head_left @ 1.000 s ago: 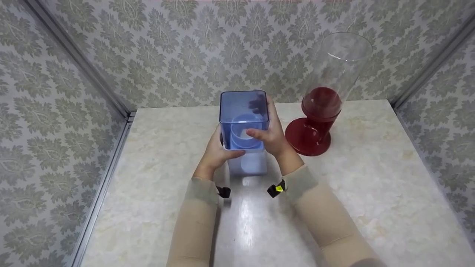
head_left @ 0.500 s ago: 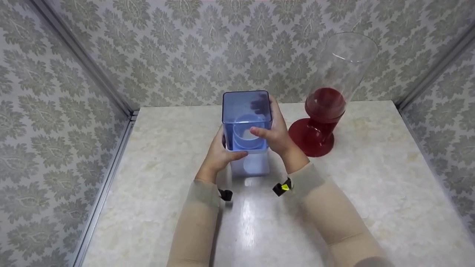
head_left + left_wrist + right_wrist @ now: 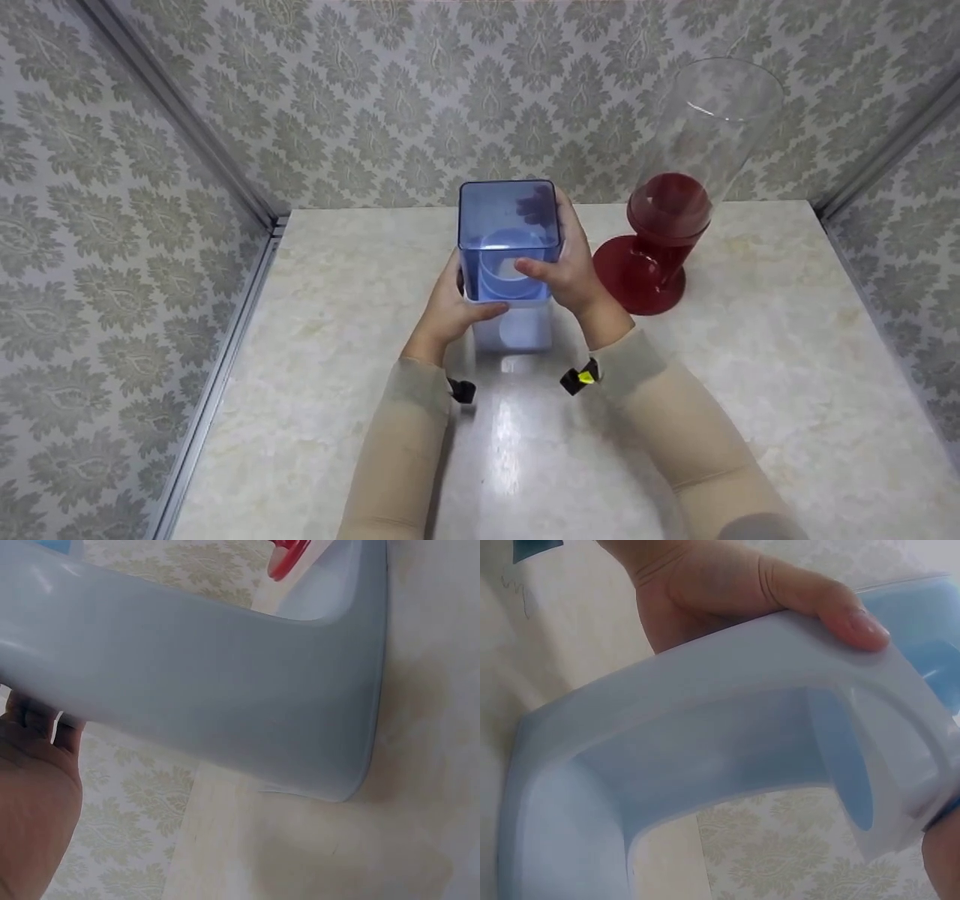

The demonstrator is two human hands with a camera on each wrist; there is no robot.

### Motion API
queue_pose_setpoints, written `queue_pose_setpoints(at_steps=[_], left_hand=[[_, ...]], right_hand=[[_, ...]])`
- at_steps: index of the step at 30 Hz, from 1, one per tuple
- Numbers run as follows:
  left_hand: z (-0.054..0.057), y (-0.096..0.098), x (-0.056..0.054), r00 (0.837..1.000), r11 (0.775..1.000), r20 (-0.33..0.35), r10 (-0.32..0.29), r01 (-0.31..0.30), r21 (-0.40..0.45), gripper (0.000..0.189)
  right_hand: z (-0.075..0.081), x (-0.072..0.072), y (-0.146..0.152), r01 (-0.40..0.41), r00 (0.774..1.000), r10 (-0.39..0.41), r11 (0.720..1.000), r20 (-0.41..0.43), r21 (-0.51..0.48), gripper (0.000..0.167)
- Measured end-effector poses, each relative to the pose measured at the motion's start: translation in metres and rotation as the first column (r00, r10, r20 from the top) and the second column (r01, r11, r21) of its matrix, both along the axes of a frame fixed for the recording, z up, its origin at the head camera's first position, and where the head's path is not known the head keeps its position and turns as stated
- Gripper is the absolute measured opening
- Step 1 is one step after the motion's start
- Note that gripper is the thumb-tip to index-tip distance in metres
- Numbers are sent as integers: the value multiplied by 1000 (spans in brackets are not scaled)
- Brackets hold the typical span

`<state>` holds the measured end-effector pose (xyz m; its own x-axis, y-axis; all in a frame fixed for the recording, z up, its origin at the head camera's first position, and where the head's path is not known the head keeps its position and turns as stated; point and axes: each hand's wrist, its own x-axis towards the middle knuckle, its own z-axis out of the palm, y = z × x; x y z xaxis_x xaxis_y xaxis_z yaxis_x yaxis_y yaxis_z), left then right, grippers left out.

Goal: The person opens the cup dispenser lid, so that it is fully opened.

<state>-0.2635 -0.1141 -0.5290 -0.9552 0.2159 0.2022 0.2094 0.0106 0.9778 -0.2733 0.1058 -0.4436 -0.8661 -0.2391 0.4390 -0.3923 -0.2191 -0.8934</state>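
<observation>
Because the pale plastic dispenser with a translucent blue square container (image 3: 510, 217) has smooth sides, a slip or uneven squeeze could tilt it, mid-frame; whether its base touches the cream marbled table (image 3: 337, 330) is hard to tell. Both hands are curled round it: the left hand (image 3: 454, 306) low, thumb across the front; the right hand (image 3: 568, 268) higher, thumb pressed to the front. Tipping rightward might knock the red plastic dispenser with a clear cylinder (image 3: 670, 211), right of centre.

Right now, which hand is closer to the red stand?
Right. The right hand holds the side of the blue container nearer the red stand; the left hand holds the opposite side, farther away.
</observation>
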Motion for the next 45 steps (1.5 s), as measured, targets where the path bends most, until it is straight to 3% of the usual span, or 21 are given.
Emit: queue_pose_setpoints(at_steps=[7, 16, 30, 40, 45], left_hand=[[2, -2, 2, 1000, 1000, 26, -8, 8, 3, 128], [1, -1, 0, 1000, 1000, 5, -24, 24, 9, 121], [4, -1, 3, 999, 1000, 51, 6, -5, -11, 128], [2, 1, 1, 1000, 1000, 19, 16, -16, 4, 127], [3, 1, 1, 999, 1000, 27, 29, -28, -9, 127]], right_hand=[[5, 1, 0, 11, 1000, -11, 1000, 7, 7, 144], [3, 5, 2, 36, 999, -36, 999, -15, 24, 145], [15, 3, 2, 37, 999, -38, 999, 37, 27, 153], [41, -3, 4, 27, 997, -29, 999, -66, -33, 146], [55, -9, 4, 30, 995, -33, 999, -91, -41, 152]])
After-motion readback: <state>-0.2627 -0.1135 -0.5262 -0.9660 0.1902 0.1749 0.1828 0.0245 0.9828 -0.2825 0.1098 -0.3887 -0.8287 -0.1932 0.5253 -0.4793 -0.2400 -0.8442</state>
